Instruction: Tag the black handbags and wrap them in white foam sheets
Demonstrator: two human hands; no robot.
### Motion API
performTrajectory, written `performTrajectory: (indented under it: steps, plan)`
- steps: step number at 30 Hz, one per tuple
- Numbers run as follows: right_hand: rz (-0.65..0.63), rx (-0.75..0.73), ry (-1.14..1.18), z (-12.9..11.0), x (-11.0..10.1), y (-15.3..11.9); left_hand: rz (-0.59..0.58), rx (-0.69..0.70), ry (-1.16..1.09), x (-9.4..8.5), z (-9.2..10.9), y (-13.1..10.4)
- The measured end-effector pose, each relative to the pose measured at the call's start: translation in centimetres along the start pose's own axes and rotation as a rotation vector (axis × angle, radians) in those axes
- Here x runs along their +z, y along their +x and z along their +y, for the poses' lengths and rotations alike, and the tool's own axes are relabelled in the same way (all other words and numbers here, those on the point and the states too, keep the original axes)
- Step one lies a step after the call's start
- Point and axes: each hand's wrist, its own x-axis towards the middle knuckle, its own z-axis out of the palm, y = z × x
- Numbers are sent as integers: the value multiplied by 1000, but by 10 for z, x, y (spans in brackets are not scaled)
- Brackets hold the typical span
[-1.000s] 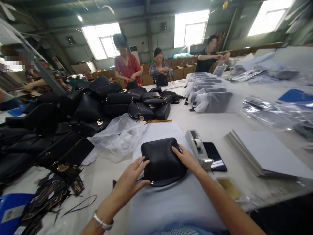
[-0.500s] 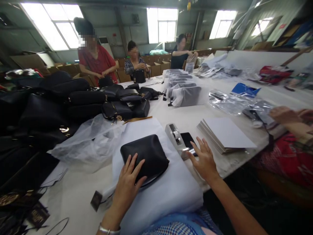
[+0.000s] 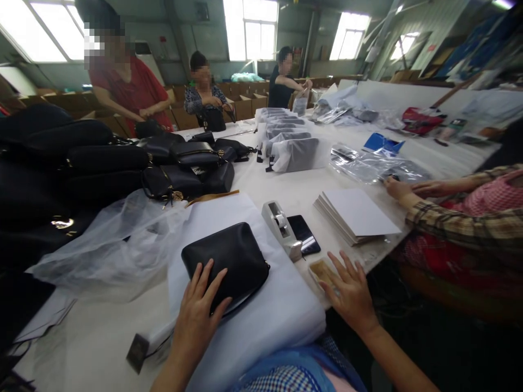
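Observation:
A black handbag (image 3: 229, 256) lies flat on a stack of white sheets (image 3: 281, 305) in front of me. My left hand (image 3: 200, 299) rests on its near left part, fingers spread. A dark hang tag (image 3: 138, 353) on a cord lies to the left of that hand. My right hand (image 3: 349, 291) is open, over a small tan, shallow box or pad (image 3: 322, 270) at the table edge; whether it touches it I cannot tell. Beyond it are a grey tape dispenser (image 3: 281, 228) and a black phone (image 3: 303, 234).
Black bags (image 3: 106, 155) are heaped at the left, beside crumpled translucent plastic (image 3: 118, 250). A stack of white boards (image 3: 359, 215) lies to the right. Wrapped bags (image 3: 298, 152) stand in a row farther back. A co-worker's plaid sleeve (image 3: 461, 223) reaches in from the right; several other people stand across the table.
My right hand has moved down towards me, from beside the phone to over the tan item, now uncovered. My left hand stays on the handbag. The view has turned right.

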Motion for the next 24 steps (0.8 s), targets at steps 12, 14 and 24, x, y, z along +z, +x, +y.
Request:
performTrajectory:
  steps: [12, 14, 24]
  plan:
    - [-124, 128, -35, 9, 29, 3, 0, -3, -17, 2, -3, 0]
    - [-92, 126, -8, 12, 23, 7, 0, -13, -21, 1, -2, 0]
    - [271, -101, 612, -72, -35, 137, -6, -79, -13, -1, 4, -2]
